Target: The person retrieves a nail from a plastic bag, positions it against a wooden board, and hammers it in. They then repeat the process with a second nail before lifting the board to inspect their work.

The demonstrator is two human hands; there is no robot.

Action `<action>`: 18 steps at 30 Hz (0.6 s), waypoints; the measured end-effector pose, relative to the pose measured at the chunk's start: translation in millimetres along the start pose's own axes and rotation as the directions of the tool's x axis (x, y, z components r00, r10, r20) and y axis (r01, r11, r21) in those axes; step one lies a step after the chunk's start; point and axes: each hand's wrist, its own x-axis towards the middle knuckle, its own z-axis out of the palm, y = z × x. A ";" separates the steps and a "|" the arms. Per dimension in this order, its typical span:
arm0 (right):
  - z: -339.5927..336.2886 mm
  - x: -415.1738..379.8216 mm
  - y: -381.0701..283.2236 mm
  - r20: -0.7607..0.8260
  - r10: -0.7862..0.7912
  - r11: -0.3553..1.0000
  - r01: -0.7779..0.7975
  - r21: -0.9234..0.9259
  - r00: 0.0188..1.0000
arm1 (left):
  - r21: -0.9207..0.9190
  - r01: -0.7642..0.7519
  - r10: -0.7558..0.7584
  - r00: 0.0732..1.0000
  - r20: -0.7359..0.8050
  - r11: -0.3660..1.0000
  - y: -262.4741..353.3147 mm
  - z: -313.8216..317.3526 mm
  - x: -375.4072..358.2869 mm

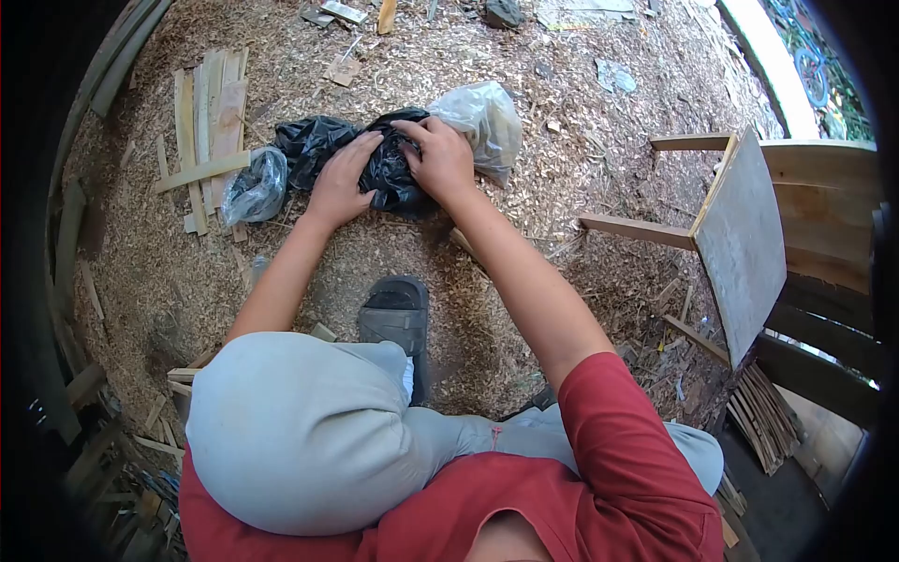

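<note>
A black plastic bag [386, 173] lies crumpled on the ground, squeezed between my two hands. My left hand [345, 185] cups its left side, the fingers close together and the thumb near the bag's lower edge. Over the bag's upper right side curls my right hand [442, 159], its fingertips and thumb pressing into the plastic. What is inside the bag is hidden. A second bunch of black plastic [314, 142] touches it on the left, with a clear plastic bag [257, 187] beside that. Just behind my right hand sits a whitish, filled translucent bag [489, 129].
Wood shavings cover the ground. Thin wooden strips [208, 131] lie at the upper left. On the right, a small wooden table or stool [742, 248] rests on its side, legs pointing toward me. My sandalled foot [393, 323] is below the bags; stacked slats [763, 421] lie lower right.
</note>
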 end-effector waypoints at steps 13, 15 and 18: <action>11.9 1.4 3.0 -0.049 0.016 1.000 -0.016 -0.003 0.999 | 0.012 -0.002 0.001 1.000 0.013 1.000 -0.4 -0.7 0.3; 13.4 1.5 4.4 -0.062 0.013 1.000 -0.013 0.010 0.998 | 0.014 -0.003 0.003 1.000 0.009 1.000 -0.2 -0.3 0.0; 13.5 1.9 6.5 -0.089 -0.006 1.000 0.008 0.025 0.996 | -0.009 0.004 -0.004 1.000 0.014 1.000 -0.4 -0.2 -0.7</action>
